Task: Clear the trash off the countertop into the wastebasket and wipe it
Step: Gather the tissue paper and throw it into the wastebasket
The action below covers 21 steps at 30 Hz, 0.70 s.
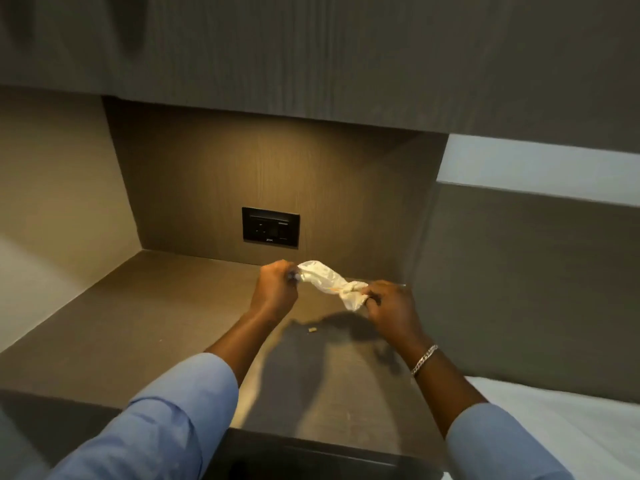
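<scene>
Your left hand (277, 289) is closed on one end of a crumpled white wrapper (329, 282), and something small and grey pokes out between those fingers (too blurred to name). Your right hand (388, 306) pinches the other end, fingers curled shut on it. The hands are apart, with the wrapper stretched and twisted between them, held up off the countertop (138, 323), near its back right corner.

A small tan crumb (313, 329) lies on the countertop just below the wrapper, in the shadow of your hands. A few faint pale specks sit further toward the front edge.

A silver chain bracelet (424, 358) is on your right wrist; blue sleeves (166, 417) are on both arms.

On the back wall, a black socket plate (270, 227) carries small white print, which isn't legible at this resolution.
</scene>
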Each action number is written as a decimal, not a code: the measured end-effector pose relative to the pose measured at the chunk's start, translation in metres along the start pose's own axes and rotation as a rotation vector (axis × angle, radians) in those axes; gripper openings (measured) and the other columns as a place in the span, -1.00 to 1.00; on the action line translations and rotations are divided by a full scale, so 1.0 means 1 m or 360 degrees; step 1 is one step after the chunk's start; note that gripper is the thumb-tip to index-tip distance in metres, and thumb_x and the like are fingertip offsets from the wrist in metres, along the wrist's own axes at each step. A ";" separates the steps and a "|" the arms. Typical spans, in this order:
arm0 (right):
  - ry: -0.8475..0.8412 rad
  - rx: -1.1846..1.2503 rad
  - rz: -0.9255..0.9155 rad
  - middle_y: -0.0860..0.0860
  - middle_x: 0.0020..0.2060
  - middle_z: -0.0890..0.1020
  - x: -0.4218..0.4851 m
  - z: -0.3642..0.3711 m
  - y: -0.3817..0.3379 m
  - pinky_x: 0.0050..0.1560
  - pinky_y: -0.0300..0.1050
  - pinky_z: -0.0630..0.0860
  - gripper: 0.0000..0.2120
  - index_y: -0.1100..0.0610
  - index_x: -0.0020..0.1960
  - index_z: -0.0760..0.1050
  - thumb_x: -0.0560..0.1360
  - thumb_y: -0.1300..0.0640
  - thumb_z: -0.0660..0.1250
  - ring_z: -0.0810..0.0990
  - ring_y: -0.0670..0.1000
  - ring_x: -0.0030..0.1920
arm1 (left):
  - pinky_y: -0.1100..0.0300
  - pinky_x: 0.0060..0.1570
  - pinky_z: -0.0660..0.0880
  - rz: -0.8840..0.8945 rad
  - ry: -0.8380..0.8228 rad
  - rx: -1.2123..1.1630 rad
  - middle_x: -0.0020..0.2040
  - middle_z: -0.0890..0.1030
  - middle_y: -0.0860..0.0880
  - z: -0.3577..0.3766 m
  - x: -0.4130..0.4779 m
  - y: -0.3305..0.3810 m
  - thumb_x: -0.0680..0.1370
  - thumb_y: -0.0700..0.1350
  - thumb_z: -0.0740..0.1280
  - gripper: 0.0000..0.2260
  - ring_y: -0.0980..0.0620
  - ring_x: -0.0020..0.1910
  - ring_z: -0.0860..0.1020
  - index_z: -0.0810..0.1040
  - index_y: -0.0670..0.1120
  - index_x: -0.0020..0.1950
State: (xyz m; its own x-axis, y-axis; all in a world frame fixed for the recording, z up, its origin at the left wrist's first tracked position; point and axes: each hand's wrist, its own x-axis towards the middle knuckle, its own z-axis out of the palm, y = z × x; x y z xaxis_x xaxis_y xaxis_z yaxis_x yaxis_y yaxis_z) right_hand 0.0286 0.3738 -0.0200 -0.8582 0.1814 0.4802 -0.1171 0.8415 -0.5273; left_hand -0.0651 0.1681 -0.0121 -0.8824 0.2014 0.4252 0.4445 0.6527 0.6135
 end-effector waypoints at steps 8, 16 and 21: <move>-0.0204 0.0421 0.0551 0.00 -0.46 0.66 -0.065 0.010 -0.004 -0.43 -0.35 0.45 -0.81 0.17 -0.34 0.67 0.32 0.40 0.38 0.60 0.02 -0.36 | 0.19 -0.18 0.45 -0.1004 -0.0228 -0.0158 0.01 0.66 -0.20 -0.008 -0.083 0.002 0.41 -0.23 0.41 -0.83 -0.13 -0.02 0.63 0.62 -0.24 -0.02; 0.0133 0.1511 0.1547 0.16 -0.27 0.66 -0.052 0.022 -0.005 -0.51 -0.21 0.57 -0.80 0.29 0.00 0.62 0.37 0.33 0.48 0.62 -0.04 -0.47 | -0.14 -0.11 0.58 -0.1747 0.0026 -0.1728 0.09 0.57 -0.32 -0.031 -0.092 -0.028 0.41 -0.48 0.22 -0.59 -0.26 -0.09 0.59 0.43 -0.40 0.27; 0.0188 0.1937 0.1620 0.13 -0.26 0.64 -0.053 0.013 -0.016 -0.54 -0.29 0.57 -0.83 0.34 -0.01 0.57 0.40 0.40 0.44 0.63 -0.05 -0.40 | -0.19 0.08 0.58 -0.1710 -0.0036 -0.1989 0.28 0.51 -0.37 -0.047 -0.100 -0.021 0.46 -0.48 0.22 -0.57 -0.32 0.18 0.56 0.36 -0.39 0.34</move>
State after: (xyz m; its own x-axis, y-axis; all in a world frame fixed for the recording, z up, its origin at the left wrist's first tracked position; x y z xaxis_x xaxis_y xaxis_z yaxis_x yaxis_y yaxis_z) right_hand 0.0696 0.3443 -0.0464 -0.7893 0.4752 -0.3888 0.0946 -0.5315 -0.8418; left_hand 0.0207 0.1006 -0.0361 -0.8464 0.0910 -0.5248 -0.5027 -0.4621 0.7306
